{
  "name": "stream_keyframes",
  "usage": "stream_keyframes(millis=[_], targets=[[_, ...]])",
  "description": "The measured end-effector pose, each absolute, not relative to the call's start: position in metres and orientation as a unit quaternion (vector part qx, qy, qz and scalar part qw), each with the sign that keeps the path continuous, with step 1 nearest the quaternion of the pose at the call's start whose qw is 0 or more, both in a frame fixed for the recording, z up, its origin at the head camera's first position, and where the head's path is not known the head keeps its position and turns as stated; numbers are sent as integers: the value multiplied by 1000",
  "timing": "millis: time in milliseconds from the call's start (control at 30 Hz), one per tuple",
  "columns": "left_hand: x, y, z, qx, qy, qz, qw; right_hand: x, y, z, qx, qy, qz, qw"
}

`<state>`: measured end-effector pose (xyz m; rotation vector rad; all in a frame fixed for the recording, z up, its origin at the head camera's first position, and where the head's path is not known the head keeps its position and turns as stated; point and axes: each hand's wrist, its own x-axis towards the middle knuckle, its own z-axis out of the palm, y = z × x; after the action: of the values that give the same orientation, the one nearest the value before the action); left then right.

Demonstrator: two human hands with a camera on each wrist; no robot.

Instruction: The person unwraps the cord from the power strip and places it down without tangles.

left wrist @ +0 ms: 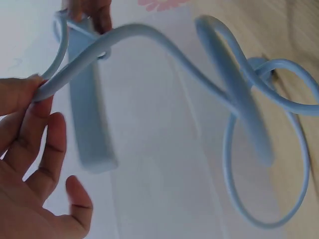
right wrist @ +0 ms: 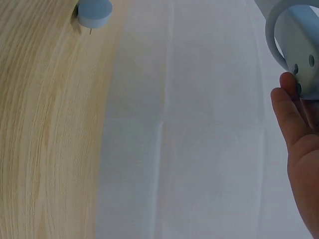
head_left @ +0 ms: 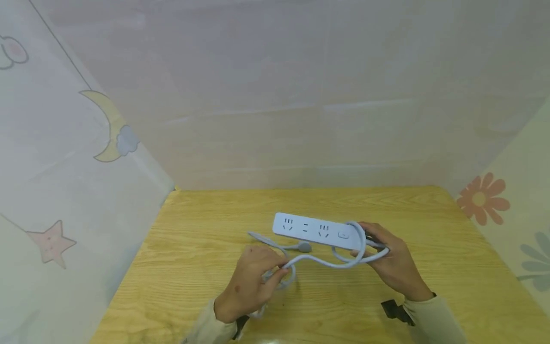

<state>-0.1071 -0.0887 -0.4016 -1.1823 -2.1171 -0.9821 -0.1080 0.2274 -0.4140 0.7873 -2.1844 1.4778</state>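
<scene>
A white power strip (head_left: 309, 230) is held up over the table by my right hand (head_left: 397, 265), which grips its switch end. Its cord (head_left: 339, 264) loops around that end, close to the fingers. My left hand (head_left: 253, 277) pinches the cord between thumb and fingertips, left of the strip. In the left wrist view, the cord (left wrist: 144, 31) arches away from the pinching fingers (left wrist: 37, 134), and further loops hang on the right. The plug (head_left: 304, 247) shows just below the strip's left half. The right wrist view has only part of the strip (right wrist: 301, 50) at its edge.
Beneath both hands is a wood-grain table (head_left: 206, 215). A pale sheet wall (head_left: 301, 119) rises behind its far edge, with printed side sheets left and right. Slack cord hangs below the left hand, near the tabletop.
</scene>
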Motion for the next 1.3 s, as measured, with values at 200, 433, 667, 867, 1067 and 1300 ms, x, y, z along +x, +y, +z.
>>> stream_keyframes(millis=[200,433,667,867,1067,1300], targets=[[-121,-100,-386,-403,-743,-409,345,-106,228,-413,302,-794,505,153],[-143,-115,-387,-311,-758,-444,362,-102,232,-409,336,-782,513,109],[-152,-119,-408,-278,-827,-395,288,-96,236,-406,388,-704,588,87],[-145,-115,-415,-253,-888,-346,168,-100,235,-398,306,-748,559,185],[-142,-113,-418,-270,-907,-312,87,-104,231,-406,273,-781,522,206],[-138,-117,-417,-287,-902,-322,29,-109,226,-408,254,-800,486,242]])
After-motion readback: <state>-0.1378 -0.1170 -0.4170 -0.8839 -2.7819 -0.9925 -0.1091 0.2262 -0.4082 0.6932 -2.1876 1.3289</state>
